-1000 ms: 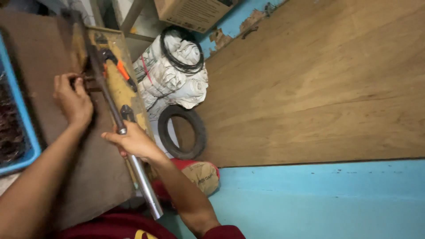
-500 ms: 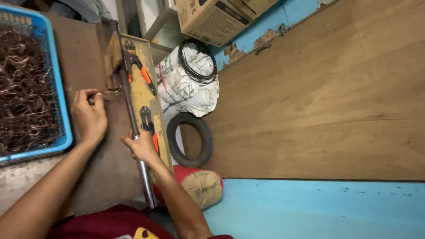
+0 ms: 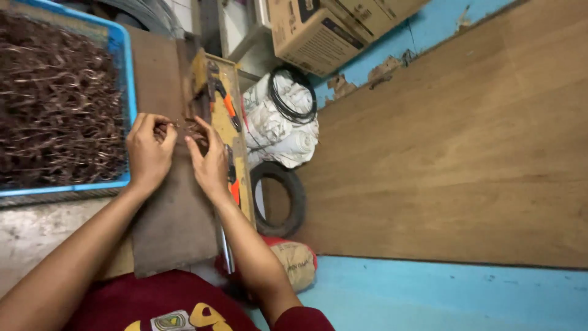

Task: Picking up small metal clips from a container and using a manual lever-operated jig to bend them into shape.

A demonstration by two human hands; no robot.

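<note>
My left hand (image 3: pixel 149 152) and my right hand (image 3: pixel 208 160) meet over a brown board (image 3: pixel 174 214) on the bench. Both pinch a small bent piece of brown wire (image 3: pixel 184 127) between their fingertips. A metal lever bar (image 3: pixel 225 245) lies along the board's right edge, partly under my right forearm. Left of my hands stands a blue crate (image 3: pixel 125 73) heaped with several bent brown wire pieces (image 3: pixel 55 104).
A yellow wooden strip (image 3: pixel 236 110) with orange-handled pliers (image 3: pixel 225 101) runs beside the board. On the floor lie a white sack (image 3: pixel 285 122) with a black cable coil, a black tyre (image 3: pixel 288 199), a tan bag (image 3: pixel 297 263) and a cardboard box (image 3: pixel 331 27). A wooden wall panel (image 3: pixel 453 141) fills the right.
My right hand left the lever bar and moved up to join my left hand at the wire piece. The camera shifted, bringing the blue crate fully into view.
</note>
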